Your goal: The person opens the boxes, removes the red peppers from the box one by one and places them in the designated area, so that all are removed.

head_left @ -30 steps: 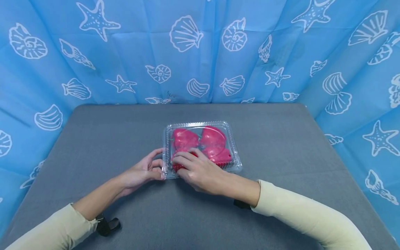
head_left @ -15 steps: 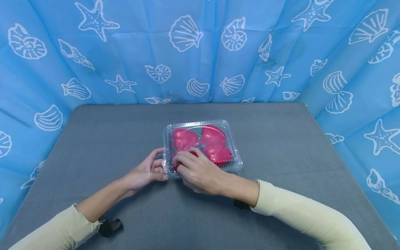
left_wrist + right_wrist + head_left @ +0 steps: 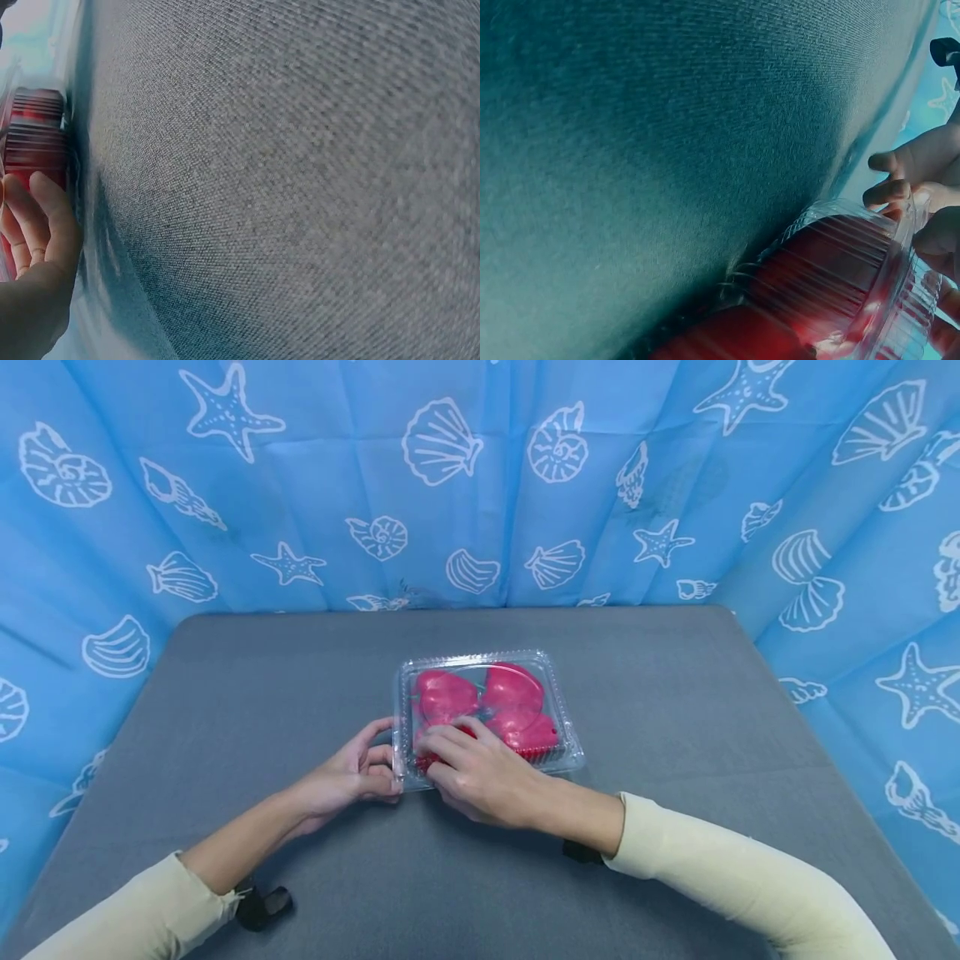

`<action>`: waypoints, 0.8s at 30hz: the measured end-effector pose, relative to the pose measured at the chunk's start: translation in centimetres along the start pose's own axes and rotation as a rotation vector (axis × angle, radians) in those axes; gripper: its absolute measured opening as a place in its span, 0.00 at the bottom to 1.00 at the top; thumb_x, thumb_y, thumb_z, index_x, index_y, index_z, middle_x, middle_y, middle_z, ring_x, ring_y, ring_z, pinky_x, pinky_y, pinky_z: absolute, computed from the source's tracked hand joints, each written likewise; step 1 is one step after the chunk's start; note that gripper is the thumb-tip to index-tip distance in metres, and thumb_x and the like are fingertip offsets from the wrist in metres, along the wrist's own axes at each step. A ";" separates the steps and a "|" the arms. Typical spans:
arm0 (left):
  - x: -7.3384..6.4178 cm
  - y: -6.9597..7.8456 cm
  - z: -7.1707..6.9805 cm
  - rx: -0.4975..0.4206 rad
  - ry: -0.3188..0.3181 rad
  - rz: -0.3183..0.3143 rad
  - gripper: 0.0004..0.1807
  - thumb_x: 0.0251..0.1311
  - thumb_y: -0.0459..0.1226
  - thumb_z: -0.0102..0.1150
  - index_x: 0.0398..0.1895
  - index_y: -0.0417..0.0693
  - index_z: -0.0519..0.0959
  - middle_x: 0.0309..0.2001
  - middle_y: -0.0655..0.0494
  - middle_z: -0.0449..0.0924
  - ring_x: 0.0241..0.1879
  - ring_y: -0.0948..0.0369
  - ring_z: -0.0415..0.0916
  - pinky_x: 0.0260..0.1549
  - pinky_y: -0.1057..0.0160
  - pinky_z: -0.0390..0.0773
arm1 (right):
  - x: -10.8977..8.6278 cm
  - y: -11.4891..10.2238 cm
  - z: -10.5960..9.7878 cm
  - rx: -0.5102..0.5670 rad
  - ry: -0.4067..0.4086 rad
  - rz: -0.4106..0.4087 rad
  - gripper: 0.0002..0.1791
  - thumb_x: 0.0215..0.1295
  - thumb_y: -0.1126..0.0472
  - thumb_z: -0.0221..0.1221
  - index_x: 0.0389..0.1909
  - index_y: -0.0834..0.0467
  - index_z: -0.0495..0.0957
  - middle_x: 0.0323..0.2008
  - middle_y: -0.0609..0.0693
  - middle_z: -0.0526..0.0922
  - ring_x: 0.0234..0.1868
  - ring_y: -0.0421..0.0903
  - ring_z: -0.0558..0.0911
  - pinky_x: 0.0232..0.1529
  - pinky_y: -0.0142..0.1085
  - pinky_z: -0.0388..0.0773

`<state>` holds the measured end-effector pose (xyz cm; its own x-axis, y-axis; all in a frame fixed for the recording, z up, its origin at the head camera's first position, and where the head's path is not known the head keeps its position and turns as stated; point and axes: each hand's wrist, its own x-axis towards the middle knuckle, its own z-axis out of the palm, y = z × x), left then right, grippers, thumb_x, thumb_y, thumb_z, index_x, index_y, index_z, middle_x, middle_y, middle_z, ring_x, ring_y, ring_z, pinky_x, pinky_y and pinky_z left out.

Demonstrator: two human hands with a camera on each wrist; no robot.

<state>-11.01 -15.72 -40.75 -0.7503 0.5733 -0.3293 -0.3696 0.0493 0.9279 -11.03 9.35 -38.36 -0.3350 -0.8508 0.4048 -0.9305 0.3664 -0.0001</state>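
A clear plastic clamshell container lies on the grey table with its lid down. Inside are several glossy red pepper-like pieces with green stems. My left hand grips the container's left rim, thumb at the near corner and fingers along the side. Over the near left part of the lid, my right hand holds the container's near edge with bent fingers, covering that corner and part of a red piece. In the right wrist view, the ribbed side wall shows, with the right thumb close to the rim.
A grey cloth-covered table surrounds the container. Behind it and at both sides hangs a blue curtain with white shells and starfish. A black strap shows at the left wrist.
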 end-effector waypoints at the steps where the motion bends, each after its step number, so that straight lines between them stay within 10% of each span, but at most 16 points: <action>1: 0.0 0.0 0.0 0.000 0.003 -0.001 0.49 0.60 0.26 0.58 0.78 0.51 0.42 0.47 0.50 0.77 0.45 0.55 0.80 0.48 0.55 0.80 | 0.0 0.0 0.0 0.002 0.002 -0.002 0.17 0.50 0.54 0.74 0.39 0.56 0.85 0.54 0.52 0.80 0.59 0.48 0.75 0.61 0.46 0.72; 12: -0.3 0.3 0.4 0.018 0.022 -0.007 0.48 0.62 0.29 0.58 0.78 0.52 0.41 0.42 0.52 0.76 0.43 0.54 0.80 0.47 0.54 0.80 | -0.6 0.6 -0.6 -0.050 -0.004 -0.034 0.40 0.49 0.51 0.76 0.65 0.50 0.73 0.57 0.53 0.78 0.61 0.49 0.75 0.63 0.48 0.72; 24: -0.4 0.3 0.4 -0.052 0.025 -0.028 0.52 0.60 0.26 0.57 0.80 0.58 0.37 0.45 0.52 0.76 0.42 0.54 0.80 0.45 0.55 0.82 | -1.9 1.8 -1.9 -0.067 -0.014 0.097 0.45 0.42 0.49 0.78 0.64 0.52 0.72 0.61 0.56 0.76 0.66 0.53 0.71 0.64 0.54 0.69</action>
<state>-10.56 -15.60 -40.26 -0.7524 0.5515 -0.3601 -0.4185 0.0219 0.9079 -11.82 12.37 -37.40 -0.4253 -0.8151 0.3934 -0.8819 0.4710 0.0224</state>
